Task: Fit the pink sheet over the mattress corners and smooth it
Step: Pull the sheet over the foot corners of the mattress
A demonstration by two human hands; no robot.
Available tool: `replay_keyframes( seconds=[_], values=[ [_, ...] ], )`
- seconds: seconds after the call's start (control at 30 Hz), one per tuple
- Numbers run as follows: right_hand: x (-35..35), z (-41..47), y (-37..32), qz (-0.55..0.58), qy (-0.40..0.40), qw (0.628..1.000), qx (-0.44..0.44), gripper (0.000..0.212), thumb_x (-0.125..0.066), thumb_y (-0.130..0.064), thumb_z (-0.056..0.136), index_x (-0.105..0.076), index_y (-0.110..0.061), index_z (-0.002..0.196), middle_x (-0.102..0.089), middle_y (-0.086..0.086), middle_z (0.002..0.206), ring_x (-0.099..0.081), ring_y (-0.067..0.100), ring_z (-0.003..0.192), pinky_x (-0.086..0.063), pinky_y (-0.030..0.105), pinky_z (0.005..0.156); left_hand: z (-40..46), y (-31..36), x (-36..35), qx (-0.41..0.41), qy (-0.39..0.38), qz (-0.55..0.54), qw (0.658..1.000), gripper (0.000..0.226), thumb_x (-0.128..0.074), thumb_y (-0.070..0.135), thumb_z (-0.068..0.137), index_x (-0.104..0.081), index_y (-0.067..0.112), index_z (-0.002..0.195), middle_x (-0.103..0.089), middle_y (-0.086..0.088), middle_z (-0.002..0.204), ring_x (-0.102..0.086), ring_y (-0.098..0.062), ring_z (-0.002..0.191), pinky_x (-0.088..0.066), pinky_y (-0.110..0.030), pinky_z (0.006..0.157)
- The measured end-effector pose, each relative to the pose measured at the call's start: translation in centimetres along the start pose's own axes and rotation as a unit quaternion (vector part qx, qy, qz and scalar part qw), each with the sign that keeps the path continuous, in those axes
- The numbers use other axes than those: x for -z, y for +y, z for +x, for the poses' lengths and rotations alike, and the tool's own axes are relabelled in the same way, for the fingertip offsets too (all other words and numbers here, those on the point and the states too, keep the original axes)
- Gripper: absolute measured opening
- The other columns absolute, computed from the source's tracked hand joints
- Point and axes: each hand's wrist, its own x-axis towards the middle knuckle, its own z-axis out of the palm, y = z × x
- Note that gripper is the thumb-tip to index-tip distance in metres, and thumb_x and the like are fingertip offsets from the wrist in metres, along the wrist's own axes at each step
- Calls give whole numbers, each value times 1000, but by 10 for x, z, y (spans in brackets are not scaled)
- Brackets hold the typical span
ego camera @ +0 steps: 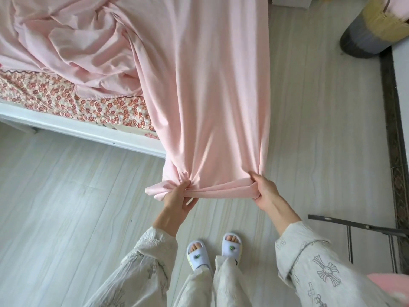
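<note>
Because the soft pink cotton sheet (pixel 208 103) is light, limp and quick to bunch, it looks best taken by its hem, at two spots well apart, which is how the person has it. The left hand (pixel 177 198) has its fingers (pixel 185 187) closed tight on a gathered knot of hem, and the right hand (pixel 264 191) has its fingers (pixel 256 177) pinched shut over the rolled edge at the other end. From there the sheet runs taut over the near corner of the floral-patterned mattress (pixel 93 105) on the white bed frame (pixel 88 131), the rest lying rumpled on the bed, no corner fitted yet.
</note>
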Motion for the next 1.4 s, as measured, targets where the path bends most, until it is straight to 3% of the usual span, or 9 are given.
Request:
replay_keyframes(
  seconds=[0.23,0.3,0.37,0.47,0.57,0.8,1.03,1.23,1.4],
  values=[
    [32,44,28,-86,75,993,-7,16,-60,-6,84,-54,-9,70,-50,6,66,-42,14,56,-33,24,51,28,-50,12,117,-21,138,983,6,-61,20,88,-59,16,91,-60,-2,94,-57,-20,93,-50,-36,84],
    [43,47,34,-83,96,992,-28,6,-62,-12,85,-60,-8,90,-56,11,87,-52,18,72,-38,28,59,29,-58,18,150,-28,148,977,13,-61,24,88,-56,17,98,-57,-4,102,-53,-24,102,-46,-39,93],
    [48,52,33,-81,103,991,-39,32,-62,-17,87,-57,-6,117,-58,12,117,-57,25,107,-40,32,74,32,-56,17,149,-24,138,979,10,-59,22,90,-58,16,98,-58,-5,103,-55,-24,97,-45,-38,91],
    [37,55,17,-93,75,992,-43,27,-59,-18,90,-57,-8,114,-56,17,130,-52,29,122,-41,34,80,37,-39,7,121,0,126,985,6,-54,15,92,-59,12,92,-60,-7,97,-56,-24,90,-45,-38,87],
    [12,48,-5,-105,26,994,-34,7,-54,-16,92,-53,-13,98,-59,18,126,-55,26,106,-44,34,80,41,-9,-6,88,2,116,989,6,-52,13,92,-58,11,90,-61,-8,97,-57,-24,88,-49,-35,81],
    [-80,20,-74,-149,-50,986,50,17,-49,-16,95,-54,-11,110,-60,7,90,-55,15,67,-42,24,56,51,97,-24,12,-38,142,989,7,-52,15,93,-58,11,94,-63,-6,92,-59,-21,82,-49,-30,74],
    [-201,5,-127,-215,-65,963,147,11,-49,-17,93,-52,-19,83,-60,1,74,-54,13,62,-43,25,57,81,215,-12,-58,-77,200,975,9,-51,14,94,-59,9,96,-63,-6,88,-59,-21,80,-48,-32,74],
    [-323,5,-140,-305,-52,927,212,15,-51,-20,88,-52,-20,73,-65,9,86,-60,25,82,-49,33,70,137,336,19,-159,-50,378,911,18,-52,9,93,-61,6,109,-63,-7,90,-56,-17,73,-46,-25,63],
    [-382,20,-134,-377,-47,900,213,25,-51,-24,88,-58,-16,110,-64,9,120,-59,27,113,-48,36,93,178,388,37,-197,-39,487,850,25,-51,3,90,-66,6,110,-67,-13,107,-51,-18,74,-45,-28,63]
  ],
)
